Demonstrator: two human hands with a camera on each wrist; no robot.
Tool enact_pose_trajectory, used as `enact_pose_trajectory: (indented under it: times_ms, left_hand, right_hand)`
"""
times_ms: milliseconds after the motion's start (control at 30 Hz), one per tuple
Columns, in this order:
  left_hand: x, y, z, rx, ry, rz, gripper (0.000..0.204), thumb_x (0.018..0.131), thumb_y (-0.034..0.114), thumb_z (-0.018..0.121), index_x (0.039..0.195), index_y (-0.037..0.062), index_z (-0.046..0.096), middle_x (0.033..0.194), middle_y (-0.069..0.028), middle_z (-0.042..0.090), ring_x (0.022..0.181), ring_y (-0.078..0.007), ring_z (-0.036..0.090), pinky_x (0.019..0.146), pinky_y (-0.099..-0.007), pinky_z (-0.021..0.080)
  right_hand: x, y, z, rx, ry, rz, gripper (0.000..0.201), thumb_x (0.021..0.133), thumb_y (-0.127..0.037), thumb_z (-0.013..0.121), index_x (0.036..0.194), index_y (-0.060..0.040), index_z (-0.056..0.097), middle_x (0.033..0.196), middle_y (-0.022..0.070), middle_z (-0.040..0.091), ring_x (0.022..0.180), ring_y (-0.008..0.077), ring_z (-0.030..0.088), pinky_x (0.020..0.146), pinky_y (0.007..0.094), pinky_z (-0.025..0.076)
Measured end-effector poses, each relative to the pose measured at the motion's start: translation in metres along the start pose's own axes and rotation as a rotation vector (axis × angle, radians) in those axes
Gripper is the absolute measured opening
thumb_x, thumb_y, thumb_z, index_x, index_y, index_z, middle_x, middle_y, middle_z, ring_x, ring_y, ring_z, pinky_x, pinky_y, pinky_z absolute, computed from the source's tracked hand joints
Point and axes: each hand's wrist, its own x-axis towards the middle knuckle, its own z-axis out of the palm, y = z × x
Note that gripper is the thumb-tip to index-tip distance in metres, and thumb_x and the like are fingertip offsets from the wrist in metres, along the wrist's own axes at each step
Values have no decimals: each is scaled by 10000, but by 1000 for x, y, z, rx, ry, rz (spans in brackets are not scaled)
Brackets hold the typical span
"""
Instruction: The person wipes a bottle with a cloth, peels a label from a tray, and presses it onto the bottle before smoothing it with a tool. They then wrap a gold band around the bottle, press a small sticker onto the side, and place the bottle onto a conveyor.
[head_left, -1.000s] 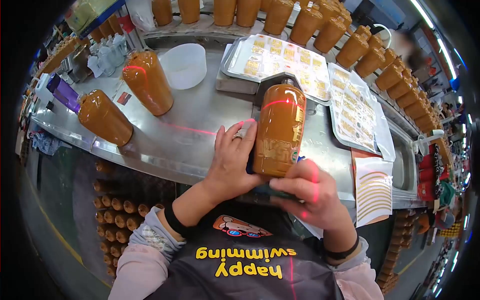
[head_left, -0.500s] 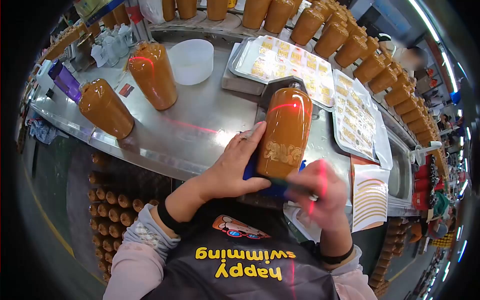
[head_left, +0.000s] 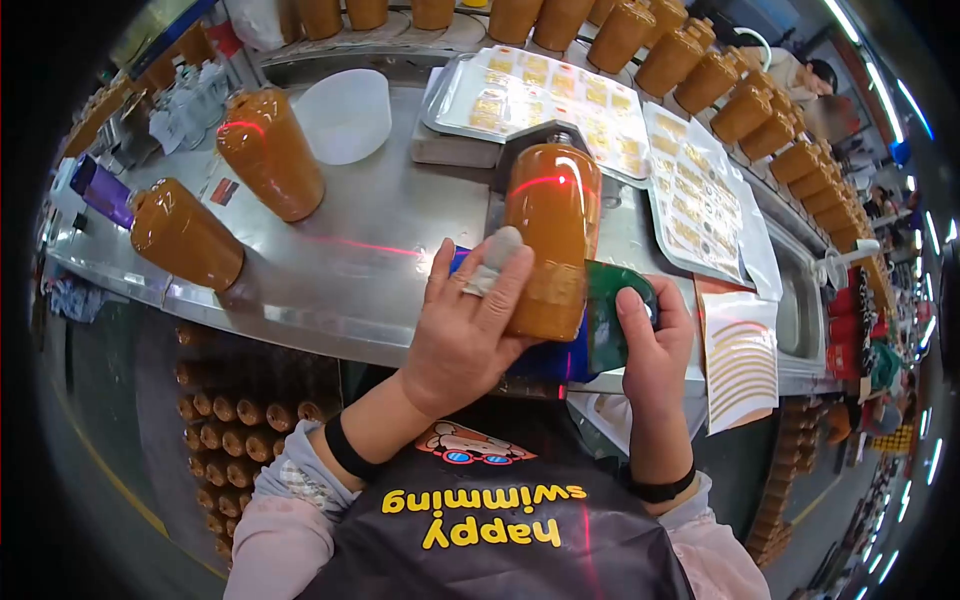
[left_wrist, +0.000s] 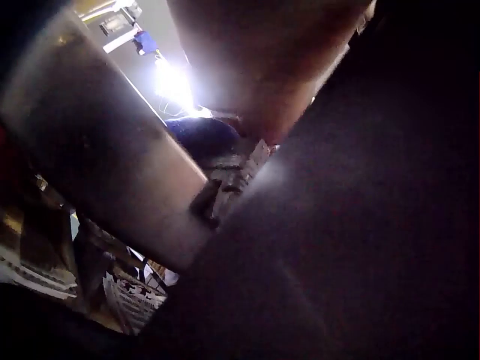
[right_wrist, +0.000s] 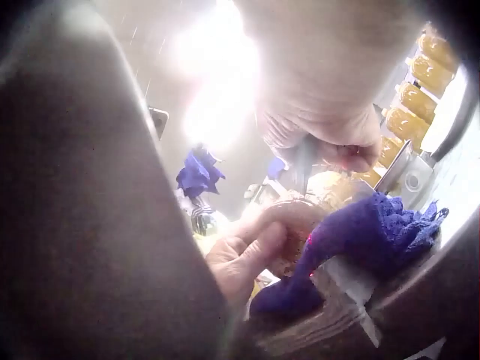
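Note:
A glossy brown bottle (head_left: pixel 555 225) lies tilted on a dark angled rest (head_left: pixel 530 150), its neck away from me. A pale gold patch shows low on its side, and a red laser line crosses its shoulder. My left hand (head_left: pixel 465 325) rests along the bottle's left side with fingers extended, the thumb hidden by the base. One finger wears a grey-white covering (head_left: pixel 494 262). My right hand (head_left: pixel 657 340) pinches a translucent green flat scraper (head_left: pixel 608 310), thumb on top, beside the bottle's lower right. Blue cloth (right_wrist: pixel 360 240) lies below. The left wrist view is mostly dark.
Two brown bottles (head_left: pixel 185 235) stand on the metal table at left, near a white tub (head_left: pixel 345 115). Trays of gold decals (head_left: pixel 540 95) lie behind and right; a sheet of gold curved strips (head_left: pixel 742 365) is at the right edge. Bottles line the back conveyor.
The bottle has turned, taking its gold characters out of sight. My right hand has moved from below the base to the right side, and the scraper now shows clearly.

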Motion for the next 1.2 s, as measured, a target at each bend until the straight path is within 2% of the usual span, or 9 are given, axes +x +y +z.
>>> enact_pose_trajectory:
  times_ms: [100, 300, 400, 600, 700, 800, 1000, 1033, 1200]
  left_hand:
    - [-11, -16, 6, -219, -42, -99, 801, 853, 326, 689, 1460, -39, 315, 1380, -238, 487, 1310, -445, 419, 1142, -539, 206]
    - [-4, -6, -5, -57, -71, -30, 801, 937, 426, 564, 1479, -65, 239, 1446, -284, 388, 1378, -418, 333, 1157, -525, 162]
    - [-2, -11, -2, -306, -97, -69, 776, 973, 423, 509, 1487, -72, 205, 1470, -282, 360, 1391, -409, 317, 1156, -519, 155]
    - [7, 1, 7, -236, -40, -110, 696, 1012, 363, 442, 1498, -64, 185, 1507, -265, 320, 1405, -410, 294, 1161, -502, 138]
    - [-3, -6, 9, -343, -56, -166, 677, 1015, 339, 434, 1507, -48, 176, 1521, -249, 306, 1401, -413, 304, 1164, -504, 121]
    - [-18, -7, 13, -360, 18, -234, 634, 1015, 317, 440, 1493, -49, 241, 1498, -220, 368, 1398, -402, 322, 1166, -511, 104]
    - [-13, -1, -1, 92, -36, 325, 423, 962, 302, 540, 1344, 122, 551, 1236, -80, 650, 1372, -298, 404, 1175, -546, 95]
    - [-15, 0, -2, 70, -56, 292, 378, 939, 299, 566, 1300, 188, 588, 1171, -34, 682, 1358, -268, 425, 1179, -553, 85]
    - [0, -7, -7, -2, -106, 289, 403, 975, 370, 502, 1310, 163, 591, 1126, -37, 693, 1363, -274, 412, 1183, -540, 75]
  right_hand:
    - [-4, 3, 1, 143, -59, 85, 152, 946, -141, 639, 990, -11, 574, 844, -4, 618, 722, 27, 529, 650, 187, 454]
    - [-9, 14, -2, 188, -52, 90, 149, 948, -139, 640, 992, -20, 562, 850, -2, 621, 722, 29, 543, 648, 181, 462]
    - [-10, 12, 0, 246, -38, 115, 144, 941, -127, 649, 995, -24, 565, 860, 0, 623, 724, 29, 543, 649, 182, 460]
    - [-7, 14, 12, -29, -93, 50, 174, 943, -150, 654, 1007, -9, 576, 823, -22, 600, 719, 31, 517, 637, 186, 439]
    - [-12, 31, 6, 122, -53, 110, 191, 952, -175, 644, 1008, -7, 571, 831, -14, 601, 724, 35, 521, 637, 189, 444]
    - [-14, 35, 2, 187, -66, 161, 205, 962, -191, 631, 1015, -5, 562, 845, -7, 603, 735, 38, 526, 648, 193, 450]
    - [-13, 35, -1, 204, -81, 182, 204, 964, -187, 625, 1022, -5, 555, 858, -4, 606, 752, 42, 533, 669, 200, 456]
    - [-12, 35, -1, 204, -86, 178, 204, 964, -187, 625, 1023, -5, 556, 860, -4, 607, 754, 43, 533, 670, 202, 456]
    - [-12, 40, -2, 193, -100, 161, 206, 964, -187, 623, 1035, -4, 560, 875, 2, 613, 771, 46, 532, 681, 207, 453]
